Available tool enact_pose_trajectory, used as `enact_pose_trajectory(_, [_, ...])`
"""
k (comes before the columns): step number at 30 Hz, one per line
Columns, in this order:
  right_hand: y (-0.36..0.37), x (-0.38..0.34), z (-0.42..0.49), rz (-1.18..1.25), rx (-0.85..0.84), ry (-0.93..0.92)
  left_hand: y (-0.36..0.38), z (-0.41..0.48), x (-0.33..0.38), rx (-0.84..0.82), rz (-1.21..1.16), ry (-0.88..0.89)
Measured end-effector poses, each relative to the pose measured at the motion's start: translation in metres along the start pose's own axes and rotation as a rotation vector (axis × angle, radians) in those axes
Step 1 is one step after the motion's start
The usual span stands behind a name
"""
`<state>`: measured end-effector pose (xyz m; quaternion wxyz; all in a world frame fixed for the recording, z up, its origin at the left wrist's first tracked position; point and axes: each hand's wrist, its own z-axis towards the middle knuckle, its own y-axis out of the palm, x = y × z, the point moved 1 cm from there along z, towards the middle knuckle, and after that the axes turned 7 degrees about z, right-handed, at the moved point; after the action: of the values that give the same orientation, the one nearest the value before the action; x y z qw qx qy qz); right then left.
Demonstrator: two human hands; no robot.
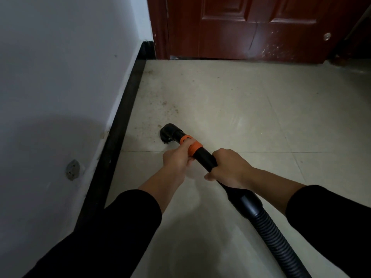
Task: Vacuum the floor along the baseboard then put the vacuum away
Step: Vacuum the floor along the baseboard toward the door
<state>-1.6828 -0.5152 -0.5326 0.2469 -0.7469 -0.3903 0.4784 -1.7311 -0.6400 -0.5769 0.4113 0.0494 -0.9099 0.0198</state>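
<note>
As the nozzle (169, 132) is down on the floor (251, 101) and brown dirt (167, 108) lies ahead of it, I judge that the vacuuming step is in hand and the putting away is not yet begun. The baseboard (122, 113) runs along the left of both hands, toward the door (241, 27) far in front of the fingers. The hose (275, 233) comes from behind the right hand (230, 167) and joins the tube (205, 156), which passes through both fists. The nozzle sits just ahead of the left hand (175, 160), near the baseboard but apart from it. The dirt is spread further ahead, between nozzle and door. The next move calls, I think, for a push forward and a little to the left, keeping the nozzle low. The left fingers (185, 147) are curled closed round the orange collar (195, 148); the right fingers (219, 157) are wrapped fully round the tube, thumb on the near side.
</note>
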Motion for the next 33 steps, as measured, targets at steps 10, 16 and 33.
enact_pose_trajectory(10, [0.013, -0.020, 0.002, 0.018, -0.039, -0.048, -0.028, 0.002, -0.004, 0.042, -0.004, 0.027])
enact_pose_trajectory(16, [0.021, -0.033, 0.006, 0.025, -0.067, -0.079, -0.046, 0.010, -0.005, 0.090, 0.008, 0.025])
enact_pose_trajectory(33, [0.038, -0.060, 0.032, 0.072, -0.113, -0.117, -0.081, 0.030, 0.001, 0.187, -0.067, -0.003])
